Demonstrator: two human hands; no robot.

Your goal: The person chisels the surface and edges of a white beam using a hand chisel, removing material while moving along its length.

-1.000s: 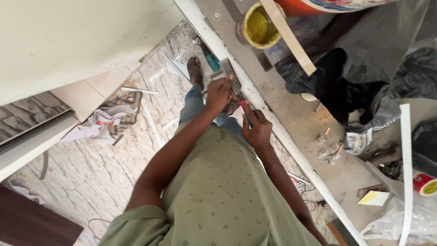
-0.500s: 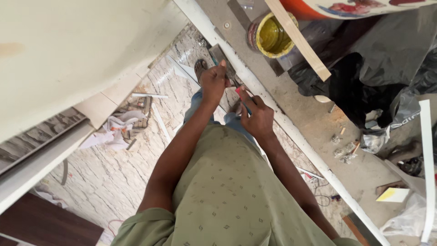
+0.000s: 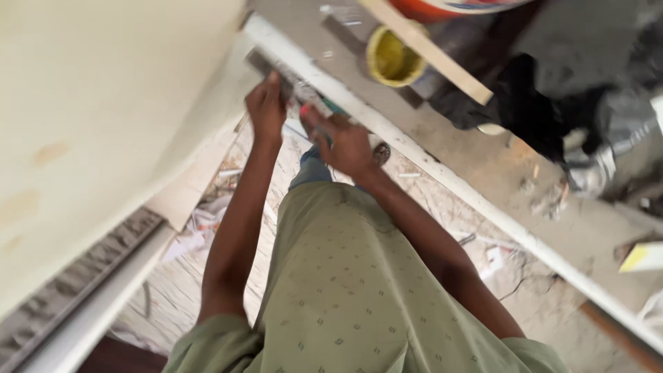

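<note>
Seen from above, a person in an olive patterned shirt (image 3: 359, 297) reaches forward with both arms. The left hand (image 3: 266, 103) is curled shut, fingertips on a small grey blurred object (image 3: 266, 65) at the edge of a long white strip (image 3: 414, 155). The right hand (image 3: 342, 141) grips a slim tool with a red and teal handle (image 3: 319, 114), just beside that strip. Below lies a littered pale stone floor (image 3: 207, 276). A yellow-lined round tin (image 3: 392, 56) sits on the grey dusty surface (image 3: 483, 159) beyond.

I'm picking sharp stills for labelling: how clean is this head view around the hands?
Head view: motion blur smears the left hand, the right hand and whatever they hold; the yellow tub is soft too; light is even daylight, without harsh glare.
</note>
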